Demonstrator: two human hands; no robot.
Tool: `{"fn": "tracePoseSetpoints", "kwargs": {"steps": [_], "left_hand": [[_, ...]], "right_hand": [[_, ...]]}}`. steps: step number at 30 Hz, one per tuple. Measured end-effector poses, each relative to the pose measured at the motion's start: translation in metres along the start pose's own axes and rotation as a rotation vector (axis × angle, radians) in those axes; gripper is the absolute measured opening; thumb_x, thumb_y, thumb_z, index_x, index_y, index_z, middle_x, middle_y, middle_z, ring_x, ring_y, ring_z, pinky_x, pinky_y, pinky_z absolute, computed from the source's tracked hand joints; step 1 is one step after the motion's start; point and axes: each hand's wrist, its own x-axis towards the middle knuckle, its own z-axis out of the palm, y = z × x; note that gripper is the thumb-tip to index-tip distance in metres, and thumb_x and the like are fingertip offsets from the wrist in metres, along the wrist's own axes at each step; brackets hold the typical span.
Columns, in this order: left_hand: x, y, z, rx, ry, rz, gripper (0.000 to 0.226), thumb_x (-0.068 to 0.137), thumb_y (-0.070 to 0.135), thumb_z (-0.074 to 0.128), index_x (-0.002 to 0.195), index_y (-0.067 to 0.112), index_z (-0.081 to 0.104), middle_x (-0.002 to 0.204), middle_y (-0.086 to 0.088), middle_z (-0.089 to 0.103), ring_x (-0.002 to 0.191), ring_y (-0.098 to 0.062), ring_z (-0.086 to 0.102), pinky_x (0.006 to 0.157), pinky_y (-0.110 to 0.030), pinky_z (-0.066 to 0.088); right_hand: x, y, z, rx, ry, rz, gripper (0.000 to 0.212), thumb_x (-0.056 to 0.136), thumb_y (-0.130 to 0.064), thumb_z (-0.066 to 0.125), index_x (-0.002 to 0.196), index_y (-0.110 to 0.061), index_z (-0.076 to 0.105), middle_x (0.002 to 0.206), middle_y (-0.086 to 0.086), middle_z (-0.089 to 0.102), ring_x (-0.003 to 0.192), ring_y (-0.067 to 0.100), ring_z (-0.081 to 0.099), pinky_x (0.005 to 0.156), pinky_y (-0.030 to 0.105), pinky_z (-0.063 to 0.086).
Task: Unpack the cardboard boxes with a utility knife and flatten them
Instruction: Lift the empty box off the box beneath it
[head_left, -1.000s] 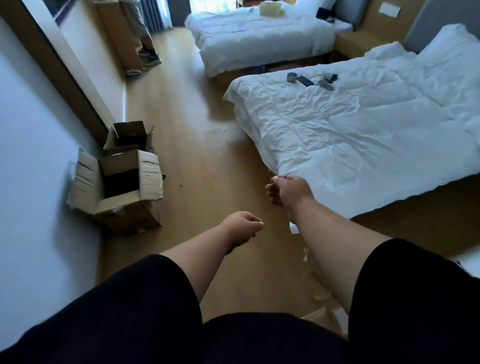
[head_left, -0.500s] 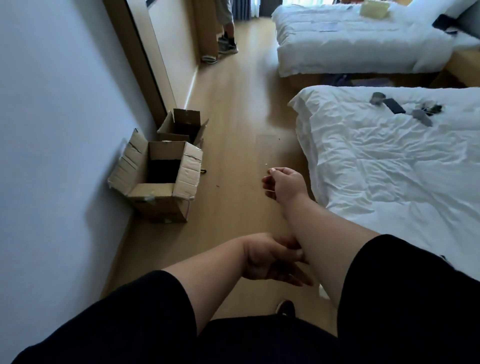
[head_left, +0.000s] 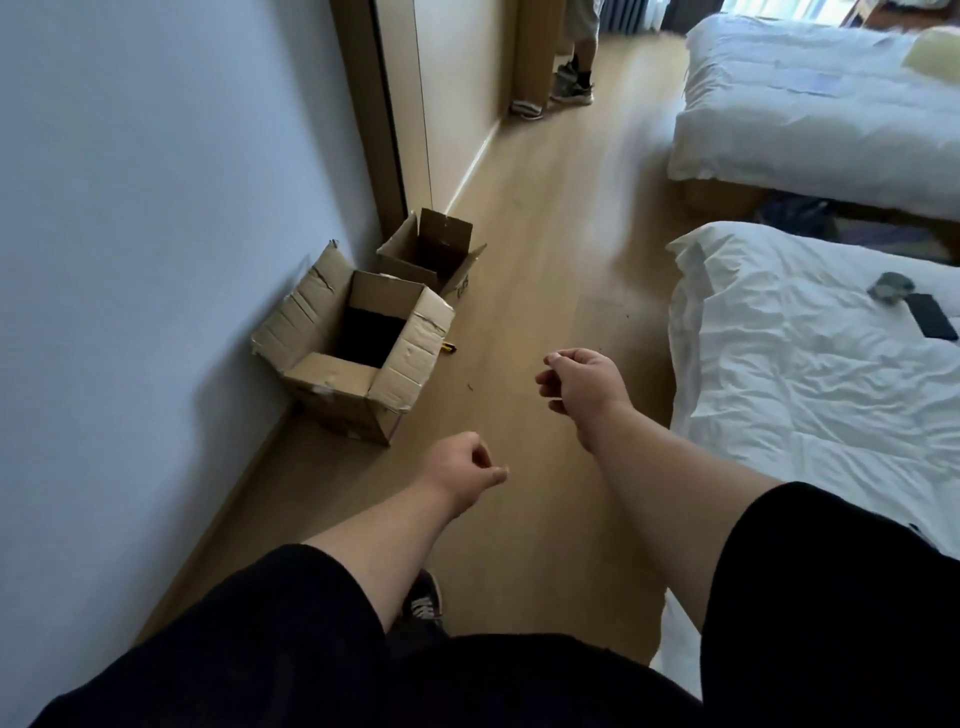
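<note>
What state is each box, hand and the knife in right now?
Near box: upright on floor, flaps open, not flattened.
Far box: upright, flaps open, not flattened.
Knife: on floor beside near box, mostly hidden.
Left hand: curled, empty.
Right hand: curled, apparently empty.

Hotel-style bedroom: 2 beds, near bed and far bed, under white duvets, pale wood floor, 2 opened cardboard boxes against wall.

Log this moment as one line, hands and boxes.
left hand: curled, holds nothing | right hand: curled, grip unclear | near box: open, upright, by wall | far box: open, upright
</note>
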Motion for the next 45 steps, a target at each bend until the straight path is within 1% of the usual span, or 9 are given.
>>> {"fn": "tracePoseSetpoints", "kwargs": {"steps": [5,9,12,15,19,28,33,38,45], "left_hand": [[0.073,-0.052,-0.055,0.162,0.099,-0.076,0.009,0.093,0.030,0.062,0.095,0.027,0.071,0.097,0.005,0.071,0.086,-0.015,0.065,0.080,-0.037,0.058],[0.142,-0.091,-0.107,0.125,0.083,-0.177,0.022,0.096,0.021,0.055,0.107,0.033,0.069,0.105,0.005,0.069,0.091,-0.016,0.064,0.082,-0.036,0.057],[0.188,-0.105,-0.149,0.300,0.050,-0.197,0.021,0.095,0.029,0.054,0.108,0.030,0.070,0.108,0.003,0.069,0.097,-0.017,0.063,0.083,-0.031,0.053],[0.227,-0.105,-0.184,0.428,0.049,-0.206,0.019,0.095,0.035,0.050,0.084,0.027,0.063,0.090,0.003,0.064,0.086,-0.016,0.058,0.071,-0.031,0.046],[0.257,-0.106,-0.207,0.462,0.064,-0.261,0.018,0.096,0.032,0.047,0.085,0.024,0.059,0.083,0.003,0.058,0.076,-0.014,0.056,0.061,-0.028,0.042],[0.320,-0.115,-0.216,0.332,-0.006,-0.387,0.014,0.095,0.028,0.048,0.086,0.028,0.060,0.093,0.003,0.062,0.085,-0.013,0.058,0.078,-0.032,0.051],[0.373,-0.085,-0.209,0.219,0.058,-0.485,0.018,0.095,0.029,0.048,0.089,0.026,0.064,0.097,0.001,0.064,0.090,-0.016,0.060,0.080,-0.034,0.052],[0.408,-0.033,-0.184,0.101,0.087,-0.562,0.020,0.097,0.025,0.045,0.095,0.023,0.065,0.096,0.002,0.064,0.085,-0.014,0.058,0.073,-0.031,0.048],[0.442,-0.010,-0.167,-0.162,0.255,-0.694,0.028,0.098,0.033,0.048,0.095,0.018,0.071,0.097,-0.002,0.068,0.089,-0.017,0.062,0.078,-0.033,0.050]], "right_hand": [[0.060,-0.020,0.029,-0.218,-0.059,-0.009,0.016,0.097,-0.017,0.052,0.097,-0.007,0.065,0.079,0.007,0.068,0.064,0.014,0.059,0.059,0.028,0.047],[0.114,-0.035,0.059,-0.442,-0.095,0.005,0.016,0.097,-0.020,0.054,0.094,-0.011,0.067,0.084,0.006,0.073,0.070,0.014,0.062,0.069,0.033,0.054],[0.152,-0.050,0.081,-0.561,-0.121,0.021,0.016,0.096,-0.021,0.055,0.091,-0.012,0.068,0.086,0.006,0.073,0.071,0.015,0.063,0.070,0.034,0.054],[0.183,-0.069,0.103,-0.609,-0.149,0.022,0.017,0.095,-0.020,0.055,0.093,-0.011,0.068,0.087,0.007,0.073,0.071,0.016,0.062,0.066,0.031,0.051],[0.219,-0.090,0.121,-0.673,-0.191,0.024,0.017,0.096,-0.019,0.054,0.097,-0.009,0.068,0.091,0.009,0.073,0.072,0.017,0.062,0.069,0.031,0.051],[0.347,-0.125,0.156,-0.828,-0.349,0.001,0.016,0.096,-0.021,0.053,0.096,-0.014,0.068,0.090,0.003,0.072,0.078,0.015,0.065,0.071,0.030,0.054],[0.434,-0.139,0.178,-0.971,-0.558,-0.042,0.017,0.096,-0.022,0.052,0.094,-0.016,0.068,0.089,0.001,0.071,0.079,0.014,0.066,0.067,0.028,0.053],[0.505,-0.158,0.181,-1.097,-0.697,-0.058,0.018,0.096,-0.019,0.051,0.093,-0.015,0.068,0.090,0.003,0.071,0.076,0.013,0.063,0.057,0.024,0.047],[0.553,-0.157,0.207,-1.262,-0.887,-0.118,0.017,0.096,-0.022,0.052,0.087,-0.019,0.067,0.086,0.000,0.070,0.082,0.018,0.068,0.065,0.028,0.053]]}}
